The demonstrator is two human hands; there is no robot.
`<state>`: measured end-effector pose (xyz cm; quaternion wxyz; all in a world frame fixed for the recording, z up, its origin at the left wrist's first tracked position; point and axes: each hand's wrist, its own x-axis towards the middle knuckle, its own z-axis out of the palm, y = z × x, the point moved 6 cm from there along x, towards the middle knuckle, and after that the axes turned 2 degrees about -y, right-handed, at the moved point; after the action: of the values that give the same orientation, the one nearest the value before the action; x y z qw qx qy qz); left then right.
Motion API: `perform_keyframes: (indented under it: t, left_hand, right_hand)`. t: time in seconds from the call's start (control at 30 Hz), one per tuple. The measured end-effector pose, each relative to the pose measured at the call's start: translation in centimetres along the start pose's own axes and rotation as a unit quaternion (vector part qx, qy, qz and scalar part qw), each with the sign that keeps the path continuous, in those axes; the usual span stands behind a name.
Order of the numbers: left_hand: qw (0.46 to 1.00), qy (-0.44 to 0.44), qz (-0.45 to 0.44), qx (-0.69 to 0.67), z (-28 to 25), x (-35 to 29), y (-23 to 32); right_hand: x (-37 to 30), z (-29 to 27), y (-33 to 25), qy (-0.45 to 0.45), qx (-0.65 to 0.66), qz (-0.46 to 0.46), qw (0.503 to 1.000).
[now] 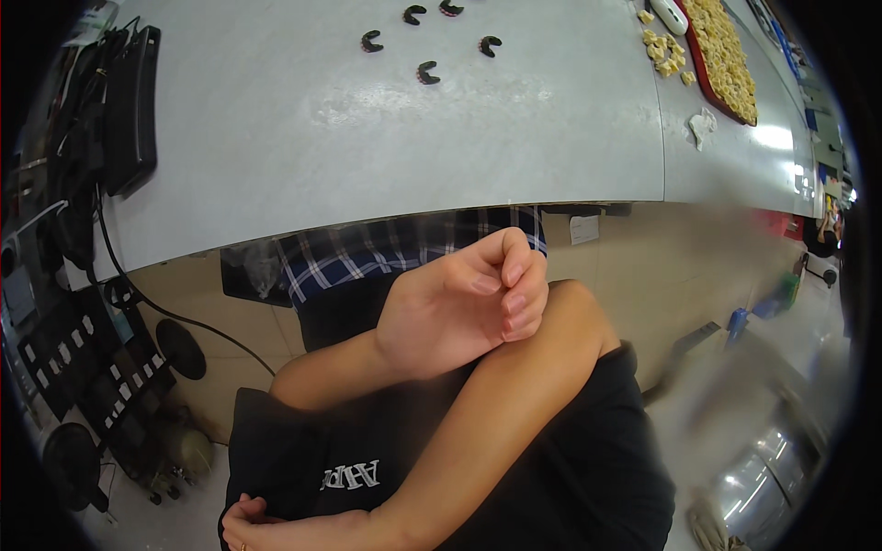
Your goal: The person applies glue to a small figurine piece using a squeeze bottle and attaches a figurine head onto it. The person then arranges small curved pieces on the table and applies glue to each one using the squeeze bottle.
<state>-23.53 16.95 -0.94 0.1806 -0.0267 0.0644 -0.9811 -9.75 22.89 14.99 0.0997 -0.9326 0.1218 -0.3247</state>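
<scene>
My forearms cross in front of my black shirt. My left hand is raised below the table's near edge, palm showing, its fingers loosely bent and nothing in them. My right arm reaches across to the lower left. There my right hand has its fingers curled in against the shirt's black cloth, and a ring shows on one finger. Several small dark horseshoe-shaped pieces with reddish specks lie spread at the far side of the grey table, away from both hands.
A red tray full of cream-coloured pieces stands at the far right. Loose cream pieces, a white rounded device and a crumpled white scrap lie beside it. At the left are a black box and a hanging cable.
</scene>
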Motion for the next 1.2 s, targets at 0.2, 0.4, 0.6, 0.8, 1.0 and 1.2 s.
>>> perform_keyframes:
  t: [0.2, 0.4, 0.6, 0.8, 1.0, 1.2]
  left_hand:
    - [1.000, 0.011, 0.002, -0.008, 0.43, -0.14, 0.05]
    - [1.000, -0.010, 0.013, -0.023, 0.79, -0.20, -0.09]
    - [0.998, -0.021, 0.016, -0.049, 0.44, -0.42, -0.17]
    - [0.999, 0.000, 0.013, -0.030, 0.53, -0.39, -0.49]
    - [1.000, 0.017, 0.022, -0.005, 0.41, -0.31, -0.37]
    - [0.999, 0.037, 0.025, 0.016, 0.26, -0.33, -0.38]
  right_hand:
    - [-0.05, 0.07, 0.21, 0.013, 0.013, 0.009, 1.000]
    - [-0.04, 0.14, 0.23, 0.011, 0.025, 0.013, 1.000]
    - [-0.06, 0.32, 0.16, 0.007, 0.041, 0.007, 0.999]
    - [-0.16, 0.30, 0.38, 0.007, 0.043, 0.018, 0.999]
    - [-0.31, 0.30, 0.64, 0.004, 0.053, 0.019, 0.998]
    - [-0.40, 0.39, 0.68, -0.005, 0.068, 0.016, 0.998]
